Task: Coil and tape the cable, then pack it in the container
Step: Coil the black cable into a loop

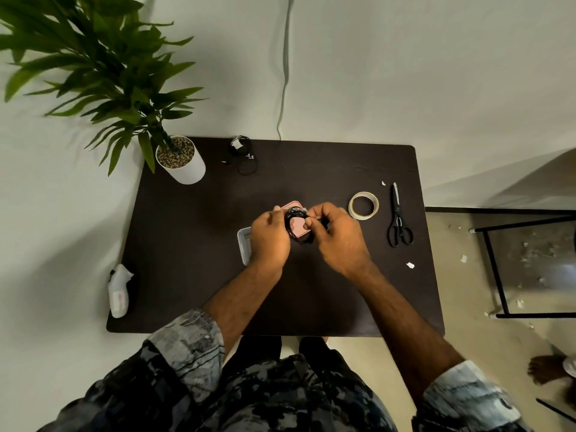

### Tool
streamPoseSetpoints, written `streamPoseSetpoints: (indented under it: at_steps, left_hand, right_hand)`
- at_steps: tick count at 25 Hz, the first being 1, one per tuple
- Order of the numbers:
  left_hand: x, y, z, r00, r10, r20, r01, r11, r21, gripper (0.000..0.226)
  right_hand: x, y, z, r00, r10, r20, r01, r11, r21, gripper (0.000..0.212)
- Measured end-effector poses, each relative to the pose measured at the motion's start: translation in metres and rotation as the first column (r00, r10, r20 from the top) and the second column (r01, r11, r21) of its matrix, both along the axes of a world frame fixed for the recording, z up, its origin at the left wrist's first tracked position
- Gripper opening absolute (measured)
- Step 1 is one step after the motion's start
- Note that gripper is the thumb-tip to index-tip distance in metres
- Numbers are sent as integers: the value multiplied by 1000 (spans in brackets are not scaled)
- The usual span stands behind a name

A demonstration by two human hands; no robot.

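A coiled black cable [296, 235] is held between both hands above the middle of the dark table [187, 275]. My left hand [269, 238] grips its left side and my right hand [335, 235] pinches its right side. A bit of pale tape shows at the top of the coil. Through the loop I see a pink container [297, 226]. A clear lid or tray [244, 244] lies under my left hand, partly hidden. A roll of tape [363, 205] lies to the right of my hands, with black scissors [399, 221] beyond it.
A potted plant [179, 159] stands at the table's back left corner. Another black cable bundle [244, 157] lies at the back edge. A white wrapped object [120, 291] sits at the left edge. Small tape scraps [410, 265] lie at the right. A black-framed glass table [530, 260] stands to the right.
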State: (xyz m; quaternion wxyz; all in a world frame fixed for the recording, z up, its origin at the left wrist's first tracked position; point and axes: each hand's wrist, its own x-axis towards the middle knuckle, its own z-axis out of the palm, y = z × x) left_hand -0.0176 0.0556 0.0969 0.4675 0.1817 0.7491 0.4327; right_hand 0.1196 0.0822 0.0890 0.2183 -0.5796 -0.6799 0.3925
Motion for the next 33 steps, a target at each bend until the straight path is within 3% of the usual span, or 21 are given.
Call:
streamPoseSetpoints:
  at_steps: [4, 7, 12, 17, 20, 22, 25, 29, 31, 33]
  left_hand:
    - [-14, -3, -8, 944, -277, -178, 311, 930, 198, 33]
    - [-18, -4, -10, 847, -500, -181, 532, 802, 272, 26]
    - [-12, -12, -9, 878, -439, 190, 406, 894, 188, 27]
    - [-11, -15, -2, 842, -428, 328, 445, 895, 25, 48]
    - [-16, -10, 4, 811, -486, 325, 540, 836, -98, 66]
    - [-20, -5, 9, 799, -506, 324, 573, 804, -159, 61]
    - [-21, -2, 12, 837, -389, 384, 473, 868, -151, 43]
    - [-15, -5, 8, 813, -312, 491, 370, 929, -23, 36]
    - [-14, -8, 6, 816, -399, 417, 427, 904, 30, 33]
    - [-13, -9, 5, 798, -561, 219, 568, 822, 39, 32]
  right_hand:
    - [11, 7, 0, 967, 158, 199, -169, 985, 42, 8]
    - [14, 10, 7, 971, 175, 164, -183, 982, 38, 7]
    - [14, 5, 11, 990, -84, -117, 68, 988, -140, 10]
    - [19, 3, 11, 949, -163, -271, 100, 968, -232, 3]
    - [21, 0, 10, 964, -99, -245, 44, 975, -219, 3]
    - [23, -1, 8, 968, -61, -245, 4, 973, -230, 3]
    - [24, -1, 9, 962, -34, -272, -37, 968, -250, 4]
    - [22, -1, 9, 945, -86, -314, 11, 972, -235, 5]
    - [24, 0, 7, 924, -153, -350, 60, 963, -262, 3]
    - [29, 0, 3, 914, -185, -361, 82, 956, -282, 2]
